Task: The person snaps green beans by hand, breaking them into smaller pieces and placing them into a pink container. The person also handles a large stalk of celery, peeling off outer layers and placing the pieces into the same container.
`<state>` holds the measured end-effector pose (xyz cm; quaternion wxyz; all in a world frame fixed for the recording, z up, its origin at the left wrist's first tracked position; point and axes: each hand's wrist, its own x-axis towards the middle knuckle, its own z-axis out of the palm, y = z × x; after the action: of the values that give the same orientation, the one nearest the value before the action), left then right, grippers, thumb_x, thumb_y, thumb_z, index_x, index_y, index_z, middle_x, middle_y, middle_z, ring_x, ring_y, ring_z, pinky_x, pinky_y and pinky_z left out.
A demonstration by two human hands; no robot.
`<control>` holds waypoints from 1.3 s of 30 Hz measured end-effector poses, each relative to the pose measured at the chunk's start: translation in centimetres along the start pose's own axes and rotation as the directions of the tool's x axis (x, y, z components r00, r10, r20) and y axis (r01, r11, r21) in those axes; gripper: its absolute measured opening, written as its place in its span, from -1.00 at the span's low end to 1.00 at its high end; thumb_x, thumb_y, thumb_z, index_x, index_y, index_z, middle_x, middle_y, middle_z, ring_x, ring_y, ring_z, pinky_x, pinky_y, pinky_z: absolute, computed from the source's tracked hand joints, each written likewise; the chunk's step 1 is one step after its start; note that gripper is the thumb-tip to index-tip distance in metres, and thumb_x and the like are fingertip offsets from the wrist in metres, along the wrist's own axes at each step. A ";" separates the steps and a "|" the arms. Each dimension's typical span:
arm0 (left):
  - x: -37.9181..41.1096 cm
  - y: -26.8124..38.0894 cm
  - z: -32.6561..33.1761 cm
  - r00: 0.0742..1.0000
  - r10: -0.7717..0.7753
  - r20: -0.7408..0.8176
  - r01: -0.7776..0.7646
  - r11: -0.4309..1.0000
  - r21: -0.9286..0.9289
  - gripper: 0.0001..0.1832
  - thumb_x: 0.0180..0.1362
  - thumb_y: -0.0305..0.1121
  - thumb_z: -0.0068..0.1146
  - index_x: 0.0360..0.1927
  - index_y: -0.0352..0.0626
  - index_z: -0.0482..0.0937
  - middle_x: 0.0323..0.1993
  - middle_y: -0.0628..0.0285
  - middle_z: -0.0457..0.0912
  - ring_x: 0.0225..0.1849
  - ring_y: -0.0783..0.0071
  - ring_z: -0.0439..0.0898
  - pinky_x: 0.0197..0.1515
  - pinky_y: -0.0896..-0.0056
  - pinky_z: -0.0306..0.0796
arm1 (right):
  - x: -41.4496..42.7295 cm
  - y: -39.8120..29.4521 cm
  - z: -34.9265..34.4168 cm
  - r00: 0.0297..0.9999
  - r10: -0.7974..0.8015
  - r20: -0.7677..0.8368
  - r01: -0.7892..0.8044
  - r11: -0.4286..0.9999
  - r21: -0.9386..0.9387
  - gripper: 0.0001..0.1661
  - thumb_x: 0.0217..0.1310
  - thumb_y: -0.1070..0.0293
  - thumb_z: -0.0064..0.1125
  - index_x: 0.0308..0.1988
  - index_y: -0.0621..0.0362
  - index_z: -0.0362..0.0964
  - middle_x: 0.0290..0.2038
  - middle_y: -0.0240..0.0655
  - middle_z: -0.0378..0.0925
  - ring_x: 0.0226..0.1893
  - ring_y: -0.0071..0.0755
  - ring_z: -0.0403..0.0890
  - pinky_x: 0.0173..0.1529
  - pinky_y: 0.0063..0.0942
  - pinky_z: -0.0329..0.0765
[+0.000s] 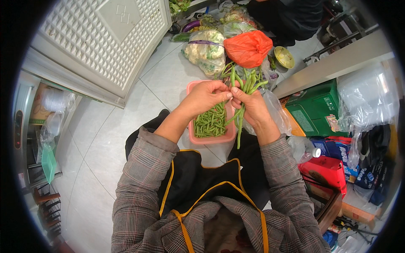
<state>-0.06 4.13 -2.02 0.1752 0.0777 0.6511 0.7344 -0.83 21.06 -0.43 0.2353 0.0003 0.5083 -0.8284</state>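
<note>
A bunch of long green beans (250,83) is in my right hand (253,102), with several ends hanging down below the palm. My left hand (210,96) meets it at the fingertips, thumb and fingers pinched at a bean from the bunch. Beneath both hands, a pink plastic basket (212,141) rests on the floor, holding short pieces of green bean (210,122). More long beans (226,70) lie just beyond the basket, partly hidden by my hands.
Beyond stand a bag of cauliflower (205,47), a red plastic bag (246,49), an eggplant (191,25) and a yellow bowl (284,57). Another person (288,19) is at the top. At right are a green box (316,109) and a plastic bottle (302,150); a white textured panel (104,41) stands left.
</note>
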 end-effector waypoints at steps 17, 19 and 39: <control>-0.2 1.0 0.1 0.951 -0.049 -0.305 -0.002 0.987 -0.164 -0.80 0.19 -0.32 -0.11 -0.43 -0.23 0.44 -0.63 0.44 0.40 -0.68 0.73 0.22 -0.65 0.68 0.10 | -1.4 -0.3 2.5 0.935 -0.324 0.143 0.353 0.885 -0.305 -0.73 0.05 0.58 0.14 -0.19 0.18 0.32 -0.36 -0.48 0.39 -0.38 -0.67 0.41 -0.32 -0.67 0.40; -0.6 2.2 -0.9 0.958 -0.101 -0.267 -0.003 0.931 -0.365 -0.85 0.18 -0.37 -0.13 -0.43 -0.20 0.42 -0.71 0.49 0.24 -0.75 0.76 0.11 -0.70 0.68 -0.02 | -1.3 -0.1 2.4 0.961 -0.267 0.075 0.272 0.851 -0.450 -0.72 0.06 0.59 0.13 -0.17 0.18 0.35 -0.34 -0.50 0.38 -0.43 -0.71 0.36 -0.36 -0.72 0.34; -1.6 1.9 -1.3 0.961 -0.230 0.154 0.265 0.925 -0.273 -0.73 0.25 -0.27 -0.14 -0.27 -0.27 0.49 -0.70 0.48 0.25 -0.74 0.78 0.11 -0.72 0.73 -0.04 | 0.9 -0.9 0.5 1.000 0.003 0.011 -0.006 0.974 0.228 -0.79 0.21 0.35 0.04 -0.22 0.26 0.36 -0.60 -0.48 0.26 -0.65 -0.70 0.17 -0.58 -0.70 0.17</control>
<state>0.69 2.19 -0.15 0.3149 0.0118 0.5290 0.7880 -1.80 20.62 0.34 0.2383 0.0239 0.4086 -0.8807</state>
